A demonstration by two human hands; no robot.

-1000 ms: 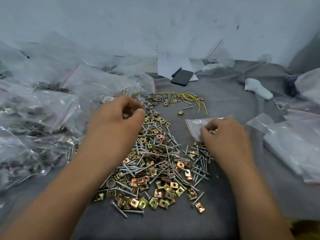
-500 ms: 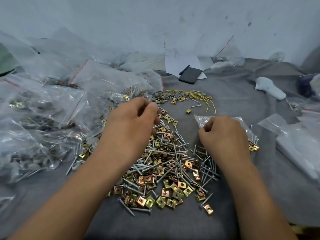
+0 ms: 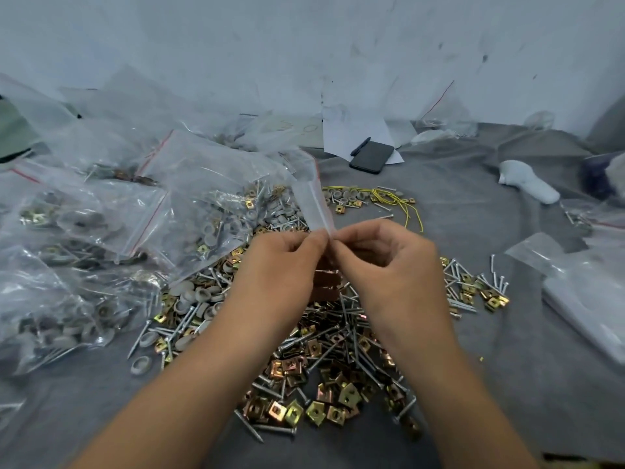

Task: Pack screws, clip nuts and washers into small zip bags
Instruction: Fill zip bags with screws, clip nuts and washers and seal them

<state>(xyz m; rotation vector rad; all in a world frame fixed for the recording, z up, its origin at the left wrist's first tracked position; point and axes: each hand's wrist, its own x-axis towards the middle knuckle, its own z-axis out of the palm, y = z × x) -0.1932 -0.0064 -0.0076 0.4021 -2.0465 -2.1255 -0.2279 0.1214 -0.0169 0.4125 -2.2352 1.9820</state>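
Note:
A small clear zip bag (image 3: pixel 314 208) stands edge-on above the pile, its red strip at the top. My left hand (image 3: pixel 284 265) and my right hand (image 3: pixel 385 262) meet at its lower end and both pinch it between thumb and fingers. Below them a heap of silver screws and brass-coloured clip nuts (image 3: pixel 324 363) covers the grey cloth. Grey washers (image 3: pixel 192 299) lie at the heap's left side. A smaller group of screws and clip nuts (image 3: pixel 473 286) lies to the right of my right hand.
Filled zip bags (image 3: pixel 101 231) pile up on the left. Flat empty bags (image 3: pixel 581 292) lie at the right. A black phone (image 3: pixel 372 157) and pen sit on white paper at the back, yellow wire (image 3: pixel 402 204) in front of it, a white object (image 3: pixel 527 181) far right.
My hands left the pile and the bag lying on the cloth and came together at the centre. They now hold a small bag upright between them. The camera tilted down.

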